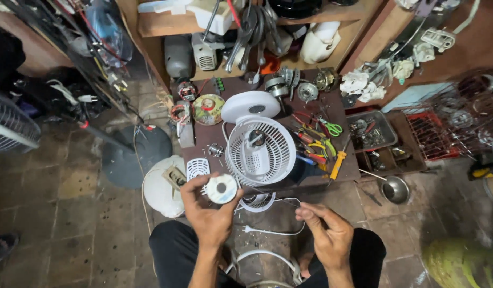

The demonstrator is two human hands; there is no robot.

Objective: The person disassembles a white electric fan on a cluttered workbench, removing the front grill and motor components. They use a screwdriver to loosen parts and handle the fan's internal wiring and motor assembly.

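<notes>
A small round spool (221, 189), pale with a dark centre hole, sits low in the middle of the scene, pinched at its rim by the left hand (208, 213), just near of the white fan grille (260, 150) on the dark worktop (204, 136). A thin wire (268, 194) seems to run from the spool rightward to the right hand (326, 229), whose fingertips are closed on its end; the strand is too fine to trace fully. Drawn this taut, it could kink or slip out of the pinch, and the spool, held only at its edge, could tip and shed loose turns. A white power cord (273, 231) lies between the knees, just below the strand, where it could snag. Screwdrivers and pliers (313, 141) crowd the worktop's right edge, and the fan base (250, 105) stands farther off.
</notes>
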